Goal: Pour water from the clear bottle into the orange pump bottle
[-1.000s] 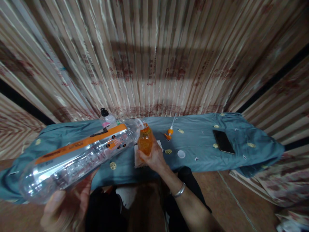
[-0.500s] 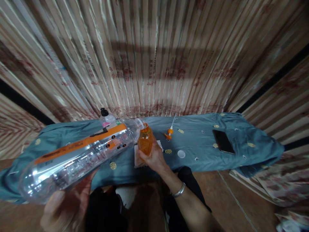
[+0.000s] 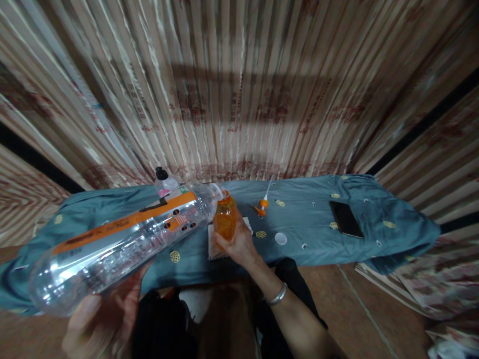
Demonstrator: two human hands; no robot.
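Note:
A large clear plastic bottle with an orange and grey label is tilted, its mouth against the opening of a small orange bottle. From below, my left hand is closed around the large bottle's lower part. My right hand wraps the orange bottle and holds it roughly upright over a folded pale cloth. Whether liquid is flowing between the two mouths is too blurred to tell. An orange pump top with a clear tube lies to the right of the orange bottle.
Blue patterned cloth covers the long table. On it lie a white round cap and a dark phone. A clear bottle with a black top stands at the back left. A pleated curtain hangs behind.

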